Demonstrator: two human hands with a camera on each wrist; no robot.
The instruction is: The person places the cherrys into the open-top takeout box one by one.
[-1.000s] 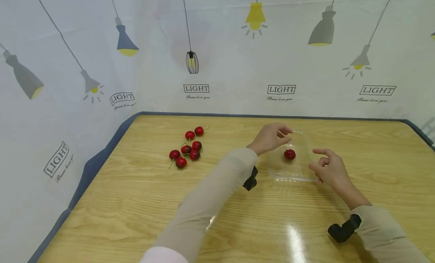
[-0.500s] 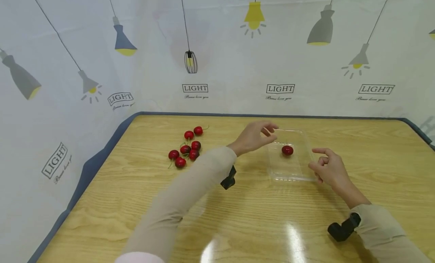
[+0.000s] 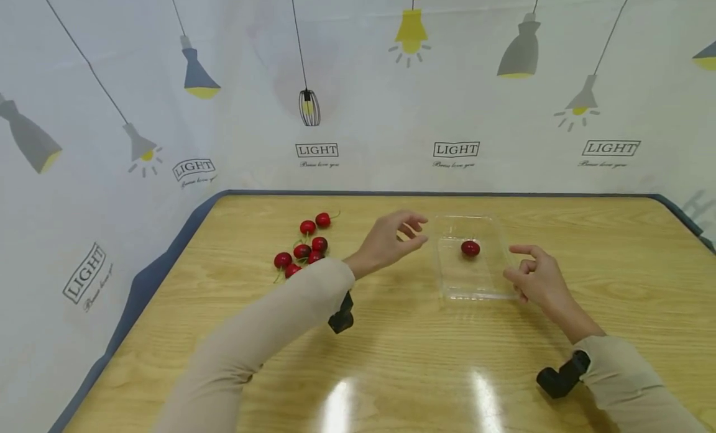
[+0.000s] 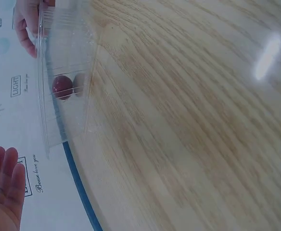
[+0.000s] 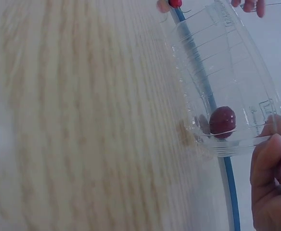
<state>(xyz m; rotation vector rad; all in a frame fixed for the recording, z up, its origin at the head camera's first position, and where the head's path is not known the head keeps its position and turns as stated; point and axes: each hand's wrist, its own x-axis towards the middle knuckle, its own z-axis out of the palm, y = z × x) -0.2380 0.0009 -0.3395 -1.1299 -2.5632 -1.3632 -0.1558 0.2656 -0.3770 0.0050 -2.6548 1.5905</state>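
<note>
A clear plastic container stands on the table with one dark red cherry inside it. My right hand pinches the container's right rim between thumb and forefinger; the right wrist view shows the thumb against the plastic wall. Just left of the container, my left hand hangs in the air, fingers relaxed and holding nothing. Further left lies a loose group of red cherries with thin green stems, partly covered by the left sleeve in the head view.
The wooden table ends in a dark blue edge at the back. Behind it hangs a white curtain printed with lamps. Black wrist cameras sit on both sleeves.
My left hand has let go of the cherry's stem, leaving the cherry in the container, and has moved left out over the table. The right hand has stayed at the rim.
</note>
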